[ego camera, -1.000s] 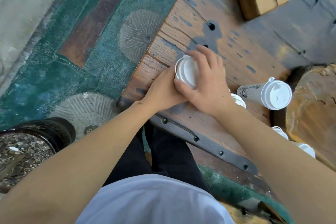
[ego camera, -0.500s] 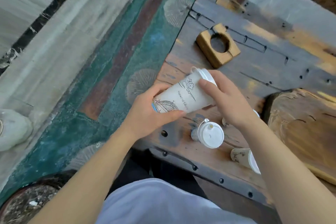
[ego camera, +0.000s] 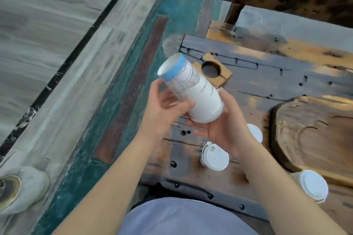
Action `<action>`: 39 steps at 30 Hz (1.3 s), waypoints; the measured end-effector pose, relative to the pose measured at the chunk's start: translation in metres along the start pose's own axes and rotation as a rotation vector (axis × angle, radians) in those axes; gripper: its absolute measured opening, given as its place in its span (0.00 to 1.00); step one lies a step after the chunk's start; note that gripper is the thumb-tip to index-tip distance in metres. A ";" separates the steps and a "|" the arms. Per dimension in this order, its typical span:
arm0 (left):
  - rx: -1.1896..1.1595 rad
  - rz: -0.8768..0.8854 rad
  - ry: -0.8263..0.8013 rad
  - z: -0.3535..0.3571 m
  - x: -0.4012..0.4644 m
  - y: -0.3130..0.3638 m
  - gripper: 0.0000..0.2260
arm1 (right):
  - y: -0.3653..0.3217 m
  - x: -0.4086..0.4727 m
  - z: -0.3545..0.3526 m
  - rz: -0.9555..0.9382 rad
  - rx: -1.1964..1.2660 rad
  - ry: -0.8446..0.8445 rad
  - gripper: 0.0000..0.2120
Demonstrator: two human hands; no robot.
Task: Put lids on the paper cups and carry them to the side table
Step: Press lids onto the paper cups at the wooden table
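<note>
A white paper cup with a blue band at its base and faint line drawings on its wall point(ego camera: 191, 86) lies tilted in the air between both hands, above the near-left part of a dark, weathered plank table studded with iron bolts point(ego camera: 257, 86). Its long axis runs from the blue-banded bottom, up and to the left, down to its lidded end at lower right. The left hand point(ego camera: 168, 107) wraps fingers around the cup's middle from the left; the right hand point(ego camera: 221, 129) lies open, palm up, cradling the lidded end from beneath. Both hands touch it, so either could take it alone, though it first needs righting. On the table below stand three more cups with white plastic lids: one near the right wrist point(ego camera: 214, 157), one partly hidden behind the right hand point(ego camera: 255, 132), one at the right edge point(ego camera: 313, 186). A square wooden block with a round hole point(ego camera: 212, 71) sits just beyond the held cup. Left of the table run green patterned flooring and pale stone; no side table can be identified.
</note>
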State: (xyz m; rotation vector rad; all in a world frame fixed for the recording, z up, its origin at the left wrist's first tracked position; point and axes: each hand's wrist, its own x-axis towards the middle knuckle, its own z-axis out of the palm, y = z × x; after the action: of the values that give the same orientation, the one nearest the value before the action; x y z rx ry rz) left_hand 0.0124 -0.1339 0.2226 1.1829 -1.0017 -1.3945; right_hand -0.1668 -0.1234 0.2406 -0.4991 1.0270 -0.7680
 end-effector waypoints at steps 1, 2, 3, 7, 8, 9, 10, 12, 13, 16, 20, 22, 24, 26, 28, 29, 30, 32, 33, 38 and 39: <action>0.023 -0.008 -0.034 0.007 -0.001 0.000 0.38 | -0.002 -0.001 0.000 0.019 0.076 -0.030 0.32; 0.045 -0.009 -0.063 0.012 -0.001 0.000 0.40 | -0.004 -0.001 0.002 0.039 0.127 -0.061 0.33; 0.058 -0.005 -0.085 0.016 -0.001 0.001 0.40 | -0.006 -0.002 0.004 0.055 0.147 -0.087 0.33; 0.102 0.025 -0.135 0.026 0.004 0.009 0.34 | -0.010 -0.002 0.004 0.077 0.019 -0.097 0.28; 0.139 0.047 -0.143 0.026 0.005 0.012 0.33 | -0.012 -0.004 0.003 0.077 -0.063 -0.058 0.27; 0.191 0.075 -0.154 0.025 0.006 0.014 0.33 | -0.014 -0.004 0.000 0.056 -0.156 0.009 0.25; 0.257 0.108 -0.170 0.023 0.007 0.016 0.33 | -0.017 -0.005 -0.003 0.010 -0.226 0.093 0.23; 0.388 0.172 -0.203 0.019 0.007 0.018 0.33 | -0.029 -0.008 -0.010 -0.156 -0.227 0.246 0.19; 0.444 0.199 -0.211 0.016 0.007 0.018 0.33 | -0.037 -0.011 -0.014 -0.250 -0.181 0.276 0.19; 0.602 0.271 -0.229 0.009 0.008 0.015 0.35 | -0.059 -0.024 -0.017 -0.438 -0.206 0.231 0.20; 0.730 0.430 -0.259 0.003 0.012 0.012 0.34 | -0.061 -0.039 -0.019 -0.509 -0.666 0.218 0.29; 0.744 0.486 -0.246 0.001 0.014 0.008 0.35 | -0.056 -0.041 -0.017 -0.532 -0.774 0.262 0.31; 0.743 0.496 -0.211 0.000 0.013 0.002 0.36 | -0.051 -0.043 -0.014 -0.581 -0.823 0.302 0.33; 0.703 0.505 -0.144 0.000 0.010 -0.004 0.38 | -0.044 -0.042 -0.010 -0.632 -0.850 0.330 0.35; 0.562 0.473 -0.089 -0.001 0.007 -0.006 0.43 | -0.037 -0.041 -0.007 -0.679 -0.794 0.317 0.32; 0.436 0.434 -0.074 -0.002 0.006 -0.006 0.47 | -0.035 -0.042 -0.007 -0.688 -0.735 0.304 0.29; 0.279 0.367 -0.066 -0.003 0.003 -0.004 0.51 | -0.034 -0.042 -0.007 -0.684 -0.649 0.288 0.26; 0.029 0.223 -0.066 -0.003 -0.004 0.002 0.57 | -0.033 -0.041 -0.010 -0.639 -0.423 0.255 0.24; -0.043 0.159 -0.051 -0.004 -0.006 0.004 0.58 | -0.031 -0.040 -0.012 -0.609 -0.334 0.243 0.24; -0.309 -0.107 -0.072 -0.007 -0.002 0.002 0.50 | -0.003 -0.036 -0.011 -0.712 -0.528 0.279 0.27; -0.344 -0.126 -0.106 -0.005 -0.002 0.001 0.47 | 0.005 -0.036 -0.010 -0.777 -0.605 0.285 0.29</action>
State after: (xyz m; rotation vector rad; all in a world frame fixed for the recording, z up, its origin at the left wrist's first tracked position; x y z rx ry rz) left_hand 0.0176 -0.1316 0.2232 0.9360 -0.7297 -1.6664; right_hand -0.1853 -0.0930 0.2531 -1.3905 1.3475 -1.2341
